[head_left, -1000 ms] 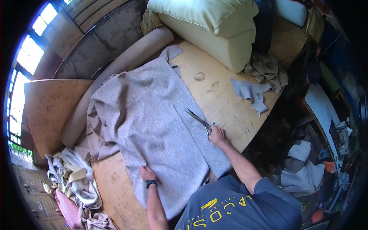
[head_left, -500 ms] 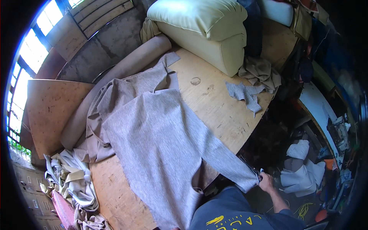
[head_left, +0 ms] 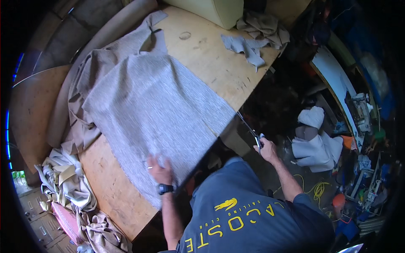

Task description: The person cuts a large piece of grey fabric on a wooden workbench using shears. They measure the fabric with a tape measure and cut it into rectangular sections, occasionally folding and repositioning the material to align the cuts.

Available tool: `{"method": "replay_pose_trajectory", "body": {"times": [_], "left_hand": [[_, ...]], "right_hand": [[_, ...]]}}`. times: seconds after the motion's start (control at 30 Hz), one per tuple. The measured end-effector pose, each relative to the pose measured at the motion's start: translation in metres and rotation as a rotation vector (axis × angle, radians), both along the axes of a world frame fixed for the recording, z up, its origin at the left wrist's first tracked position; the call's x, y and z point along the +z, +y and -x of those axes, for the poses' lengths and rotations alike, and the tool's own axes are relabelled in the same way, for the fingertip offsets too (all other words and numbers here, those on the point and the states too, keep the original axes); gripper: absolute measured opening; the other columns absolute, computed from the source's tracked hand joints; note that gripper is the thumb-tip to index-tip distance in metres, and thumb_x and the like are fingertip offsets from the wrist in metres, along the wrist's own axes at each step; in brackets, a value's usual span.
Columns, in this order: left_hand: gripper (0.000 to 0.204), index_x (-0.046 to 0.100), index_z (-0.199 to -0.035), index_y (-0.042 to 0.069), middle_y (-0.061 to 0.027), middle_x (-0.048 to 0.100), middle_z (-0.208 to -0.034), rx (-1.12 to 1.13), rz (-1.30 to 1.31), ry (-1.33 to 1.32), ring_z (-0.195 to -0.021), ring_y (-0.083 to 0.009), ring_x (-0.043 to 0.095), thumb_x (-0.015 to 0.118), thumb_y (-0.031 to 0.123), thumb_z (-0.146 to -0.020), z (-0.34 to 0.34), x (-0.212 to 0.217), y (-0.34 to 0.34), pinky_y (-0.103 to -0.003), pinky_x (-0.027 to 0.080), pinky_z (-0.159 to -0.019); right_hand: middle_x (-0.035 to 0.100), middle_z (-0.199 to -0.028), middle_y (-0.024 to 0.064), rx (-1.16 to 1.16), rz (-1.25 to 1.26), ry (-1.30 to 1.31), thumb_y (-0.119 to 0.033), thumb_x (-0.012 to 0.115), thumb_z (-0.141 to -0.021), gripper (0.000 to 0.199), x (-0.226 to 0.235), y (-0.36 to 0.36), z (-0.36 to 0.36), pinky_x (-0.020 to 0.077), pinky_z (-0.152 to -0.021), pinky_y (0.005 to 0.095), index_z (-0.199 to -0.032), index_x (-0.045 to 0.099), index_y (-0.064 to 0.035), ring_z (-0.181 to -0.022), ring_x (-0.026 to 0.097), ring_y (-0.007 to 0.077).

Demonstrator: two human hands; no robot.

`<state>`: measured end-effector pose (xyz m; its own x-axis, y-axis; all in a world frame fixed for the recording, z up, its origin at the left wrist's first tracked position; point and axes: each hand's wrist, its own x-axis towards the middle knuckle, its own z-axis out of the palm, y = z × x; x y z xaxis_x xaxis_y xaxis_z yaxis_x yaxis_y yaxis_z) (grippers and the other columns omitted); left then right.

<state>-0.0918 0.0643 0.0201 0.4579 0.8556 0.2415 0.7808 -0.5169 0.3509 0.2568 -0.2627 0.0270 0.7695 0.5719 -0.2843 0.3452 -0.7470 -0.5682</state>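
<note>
A large piece of grey woven fabric [head_left: 139, 101] lies over the wooden table [head_left: 206, 38] and reaches its near edge. My left hand [head_left: 160, 169], with a ring and a dark watch at the wrist, rests on the fabric's near part, fingers spread and a little blurred. Off the table's edge, my right hand [head_left: 266, 150] grips a pair of scissors [head_left: 252, 130] by the handles. The blades point up and left, their tips by the fabric's right corner. A short slit-like line runs in from the fabric's near edge, between my hands.
Behind the fabric lies a long brown fabric roll [head_left: 114, 25]. Grey scraps [head_left: 244, 47] and a cream padded piece [head_left: 202, 10] are at the far side. Bundled cloth [head_left: 69, 181] heaps at the left. White material [head_left: 318, 152] and a yellow cord [head_left: 319, 190] lie on the floor.
The fabric's right part, earlier hanging toward me off the table, now lies flatter along the edge. My left hand has come into view on it. The scissors have moved away from the fabric's end.
</note>
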Motion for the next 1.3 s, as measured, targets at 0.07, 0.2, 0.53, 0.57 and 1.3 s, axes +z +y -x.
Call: {"method": "replay_pose_trajectory", "body": {"times": [0.07, 0.2, 0.53, 0.57, 1.3], "left_hand": [[0.050, 0.060, -0.124, 0.003, -0.0255, 0.054, -0.133, 0.264, -0.090, 0.045, -0.128, -0.0425, 0.047, 0.071, 0.030, -0.084, 0.029, 0.001, 0.030, -0.050, 0.037, -0.108], [0.038, 0.062, -0.117, 0.004, -0.0212, 0.061, -0.120, 0.639, -0.046, 0.076, -0.117, -0.0388, 0.054, 0.066, 0.028, -0.088, 0.114, -0.065, 0.072, -0.048, 0.042, -0.100], [0.025, 0.062, -0.104, 0.004, -0.0192, 0.064, -0.102, 0.775, 0.272, 0.188, -0.101, -0.0373, 0.058, 0.063, 0.025, -0.091, 0.215, -0.063, 0.015, -0.048, 0.045, -0.089], [0.026, 0.062, -0.107, 0.003, -0.0192, 0.063, -0.106, 0.763, 0.167, 0.178, -0.104, -0.0375, 0.057, 0.063, 0.024, -0.091, 0.205, -0.053, 0.012, -0.048, 0.044, -0.091], [0.084, 0.034, -0.151, 0.009, -0.0260, 0.018, -0.159, -0.667, 0.214, 0.207, -0.148, -0.0434, 0.012, 0.049, 0.064, -0.089, -0.266, -0.041, -0.001, -0.062, 0.004, -0.117]], "right_hand": [[0.063, -0.067, 0.0128, 0.092, -0.055, 0.110, -0.030, 0.083, -0.076, 0.037, 0.011, 0.006, 0.007, 0.0471, -0.058, 0.0434, -0.079, 0.057, -0.0038, -0.063, 0.063, 0.0296], [0.059, -0.059, 0.0061, 0.230, -0.130, 0.432, -0.045, 0.080, -0.081, 0.047, 0.013, 0.040, 0.031, 0.0440, -0.053, 0.0339, -0.073, 0.057, -0.0038, -0.056, 0.056, 0.0123], [0.060, -0.062, 0.0021, 0.362, 0.177, 0.793, -0.054, 0.068, -0.088, 0.052, 0.033, 0.052, 0.045, 0.0477, -0.054, 0.0285, -0.074, 0.062, -0.0044, -0.055, 0.059, 0.0108], [0.060, -0.062, 0.0023, 0.360, 0.206, 0.809, -0.055, 0.068, -0.087, 0.052, 0.036, 0.049, 0.046, 0.0480, -0.054, 0.0284, -0.075, 0.062, -0.0045, -0.056, 0.059, 0.0109], [0.068, -0.087, 0.0211, 0.489, 0.202, 0.622, -0.070, 0.064, -0.081, 0.066, 0.017, 0.060, 0.071, 0.0504, -0.078, 0.0455, -0.086, 0.064, -0.0033, -0.089, 0.067, 0.0361]]}}
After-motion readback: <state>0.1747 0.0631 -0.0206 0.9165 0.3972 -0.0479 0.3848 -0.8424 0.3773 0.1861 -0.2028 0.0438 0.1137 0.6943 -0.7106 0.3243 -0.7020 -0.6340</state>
